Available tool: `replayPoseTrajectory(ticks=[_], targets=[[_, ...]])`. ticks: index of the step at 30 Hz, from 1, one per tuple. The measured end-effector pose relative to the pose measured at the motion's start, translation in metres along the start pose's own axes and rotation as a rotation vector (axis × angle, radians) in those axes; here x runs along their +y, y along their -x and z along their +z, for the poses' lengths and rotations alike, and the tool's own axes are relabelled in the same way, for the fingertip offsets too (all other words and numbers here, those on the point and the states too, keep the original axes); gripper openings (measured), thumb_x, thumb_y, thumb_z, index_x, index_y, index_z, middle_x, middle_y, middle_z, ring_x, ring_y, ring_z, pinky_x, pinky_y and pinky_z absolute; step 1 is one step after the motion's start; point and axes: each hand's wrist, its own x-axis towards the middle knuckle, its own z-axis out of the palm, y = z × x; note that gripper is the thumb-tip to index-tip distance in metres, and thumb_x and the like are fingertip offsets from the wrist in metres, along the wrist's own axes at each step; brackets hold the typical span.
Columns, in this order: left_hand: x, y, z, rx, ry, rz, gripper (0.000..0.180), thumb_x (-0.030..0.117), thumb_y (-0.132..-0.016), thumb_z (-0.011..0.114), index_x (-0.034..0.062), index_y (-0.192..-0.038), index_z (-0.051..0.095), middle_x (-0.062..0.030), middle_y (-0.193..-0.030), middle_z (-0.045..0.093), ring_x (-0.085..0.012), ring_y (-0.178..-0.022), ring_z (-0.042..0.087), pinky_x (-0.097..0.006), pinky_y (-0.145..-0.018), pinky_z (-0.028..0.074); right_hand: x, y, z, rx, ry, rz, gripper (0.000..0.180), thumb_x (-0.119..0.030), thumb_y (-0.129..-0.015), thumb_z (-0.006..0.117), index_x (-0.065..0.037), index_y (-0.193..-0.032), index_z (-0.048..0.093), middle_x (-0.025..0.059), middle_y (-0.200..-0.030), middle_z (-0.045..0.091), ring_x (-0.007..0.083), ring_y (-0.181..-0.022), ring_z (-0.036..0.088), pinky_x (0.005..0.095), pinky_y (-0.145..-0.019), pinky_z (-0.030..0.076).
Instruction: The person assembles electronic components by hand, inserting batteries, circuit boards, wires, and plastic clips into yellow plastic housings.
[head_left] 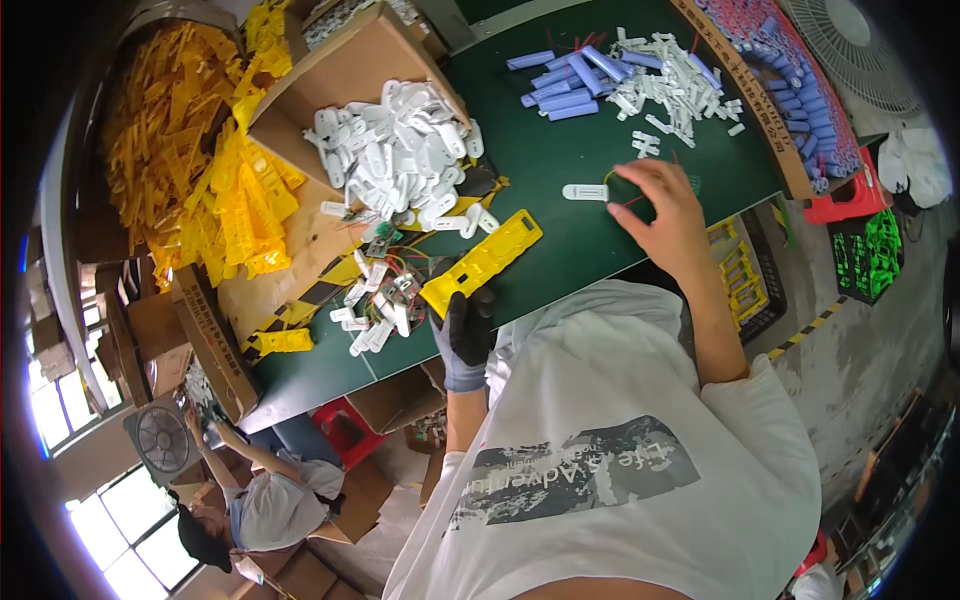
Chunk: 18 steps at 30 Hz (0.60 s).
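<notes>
My left hand (pixel 467 325), in a dark glove with a pale cuff, grips one end of a long yellow plastic housing (pixel 483 262). The housing tilts up to the right over the table edge, its hollow side showing. My bare right hand (pixel 660 205) is over the green table, thumb and forefinger apart around the wired end of a small white plastic piece (pixel 584 192). Thin red and yellow wires run from that piece between my fingers. Left of the housing lies a tangle of wired white parts (pixel 380 300) with small green circuit boards.
A tilted cardboard box (pixel 330 75) spills white covers (pixel 410 150). Purple cylindrical cells (pixel 575 82) and small white parts (pixel 675 85) lie at the back. Yellow housings (pixel 240 200) heap at left. A crate (pixel 745 270) stands below the right edge. Another person (pixel 285 505) works at lower left.
</notes>
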Motion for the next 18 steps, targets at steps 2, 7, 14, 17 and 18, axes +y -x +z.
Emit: replayPoseTrajectory(ticks=[2, 7, 14, 17, 18], targets=[[-0.002, 0.0, -0.001, -0.111, 0.04, 0.016, 0.05, 0.013, -0.092, 0.059, 0.0037, -0.136, 0.038, -0.0148, -0.124, 0.055, -0.0189, -0.081, 0.062, -0.026, -0.066, 0.051, -0.005, 0.004, 0.014, -0.089, 0.021, -0.033, 0.041, -0.02, -0.075, 0.074, -0.007, -0.112, 0.061, 0.0058, -0.107, 0.058, 0.0261, -0.099, 0.055, 0.0365, -0.083, 0.047], [-0.006, 0.006, -0.004, -0.059, 0.041, 0.011, 0.046, 0.013, -0.092, 0.059, 0.0057, -0.134, 0.041, -0.0144, -0.123, 0.056, -0.0202, -0.081, 0.063, -0.029, -0.068, 0.052, -0.043, 0.041, 0.021, -0.302, 0.019, -0.22, 0.047, -0.02, -0.073, 0.073, -0.006, -0.117, 0.06, 0.0046, -0.113, 0.056, 0.0247, -0.107, 0.052, 0.037, -0.088, 0.045], [0.001, 0.012, 0.004, -0.065, -0.032, 0.044, 0.042, 0.016, -0.093, 0.057, 0.0037, -0.131, 0.042, -0.013, -0.107, 0.061, -0.0195, -0.08, 0.063, -0.029, -0.072, 0.051, -0.018, 0.057, 0.02, -0.444, -0.152, -0.431, 0.037, -0.01, -0.074, 0.072, -0.006, -0.111, 0.066, 0.0045, -0.099, 0.061, 0.0208, -0.089, 0.058, 0.0324, -0.075, 0.048], [0.006, 0.011, 0.014, -0.04, -0.068, 0.08, 0.04, 0.016, -0.094, 0.056, 0.0032, -0.129, 0.043, -0.0125, -0.1, 0.062, -0.0187, -0.078, 0.063, -0.03, -0.071, 0.052, -0.026, 0.045, 0.024, -0.385, -0.469, -0.12, 0.028, -0.007, -0.078, 0.071, -0.002, -0.105, 0.068, 0.0067, -0.082, 0.064, 0.02, -0.072, 0.061, 0.0297, -0.063, 0.049], [0.007, 0.012, 0.013, -0.096, -0.122, 0.065, 0.039, 0.015, -0.093, 0.057, 0.003, -0.128, 0.043, -0.0132, -0.105, 0.061, -0.0183, -0.078, 0.063, -0.029, -0.069, 0.053, -0.03, 0.039, 0.026, -0.367, -0.498, 0.021, 0.026, -0.007, -0.079, 0.071, -0.001, -0.105, 0.068, 0.0088, -0.078, 0.064, 0.0205, -0.068, 0.062, 0.0295, -0.06, 0.049]])
